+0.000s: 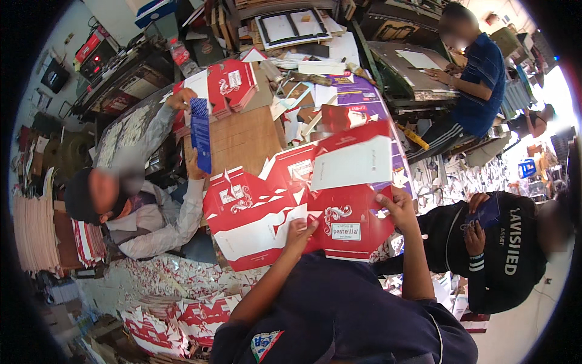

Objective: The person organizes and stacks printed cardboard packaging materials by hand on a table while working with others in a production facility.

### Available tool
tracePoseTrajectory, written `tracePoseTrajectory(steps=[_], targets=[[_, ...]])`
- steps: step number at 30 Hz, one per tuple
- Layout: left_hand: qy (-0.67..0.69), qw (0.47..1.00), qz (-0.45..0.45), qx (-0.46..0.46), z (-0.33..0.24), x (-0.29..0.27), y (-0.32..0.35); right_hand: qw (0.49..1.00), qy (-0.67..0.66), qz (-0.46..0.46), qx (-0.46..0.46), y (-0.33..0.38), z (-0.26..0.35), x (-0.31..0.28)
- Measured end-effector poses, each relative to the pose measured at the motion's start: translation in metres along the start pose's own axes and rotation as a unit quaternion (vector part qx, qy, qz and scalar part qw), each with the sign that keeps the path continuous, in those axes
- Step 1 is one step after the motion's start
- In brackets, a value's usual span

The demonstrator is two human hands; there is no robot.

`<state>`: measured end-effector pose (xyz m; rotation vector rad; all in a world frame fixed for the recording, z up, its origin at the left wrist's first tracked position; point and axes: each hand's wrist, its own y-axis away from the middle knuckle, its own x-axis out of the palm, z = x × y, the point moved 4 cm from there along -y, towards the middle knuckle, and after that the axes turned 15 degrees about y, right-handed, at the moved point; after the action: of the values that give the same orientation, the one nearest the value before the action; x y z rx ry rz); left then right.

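Note:
A flat red-and-white printed carton blank (354, 170) is held up in front of me, unfolded, with a white panel above a red one. My right hand (398, 209) is closed on its right edge, thumb on top. At its lower left edge, my left hand (298, 236) pinches the card, thumb laid over the red panel. Beneath and to the left, more red-and-white carton blanks (248, 221) lie overlapping on the table, close by my left hand. The fingers under the card are hidden.
At the left, a seated person holds a blue printed card strip (200, 134). Stacked red blanks (225, 85) stand by a brown board (236, 139). Card scraps (297, 115) litter the far table. Another person stands close at my right; one works at a machine (412, 67) beyond.

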<state>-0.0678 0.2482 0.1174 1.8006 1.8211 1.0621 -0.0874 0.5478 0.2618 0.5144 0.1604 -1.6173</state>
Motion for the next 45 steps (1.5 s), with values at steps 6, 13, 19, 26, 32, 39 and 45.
tracePoseTrajectory(steps=[6,13,19,26,32,39,45], targets=[[-0.129,0.904,-0.039,0.407,-0.128,-0.019,0.032,0.948,0.284,0.039,-0.136,-0.002,0.111,-0.013],[-0.147,0.907,0.135,0.372,-0.215,-0.045,0.053,0.898,0.336,0.124,-0.256,-0.023,0.146,0.026],[-0.018,0.912,0.116,0.393,-0.185,-0.077,0.052,0.877,0.372,0.183,-0.242,-0.036,0.153,0.061],[-0.042,0.965,0.138,0.220,-0.153,-0.090,0.060,0.870,0.366,0.290,-0.158,-0.056,0.133,0.060],[-0.073,0.898,0.003,0.434,-0.164,-0.078,0.076,0.905,0.155,0.393,0.043,-0.068,0.085,0.087],[-0.219,0.897,-0.033,0.381,-0.142,-0.070,0.079,0.856,0.260,0.425,-0.142,-0.081,0.081,0.129],[-0.229,0.893,-0.038,0.386,-0.160,-0.052,0.101,0.898,0.173,0.360,-0.185,-0.072,0.142,0.205]])
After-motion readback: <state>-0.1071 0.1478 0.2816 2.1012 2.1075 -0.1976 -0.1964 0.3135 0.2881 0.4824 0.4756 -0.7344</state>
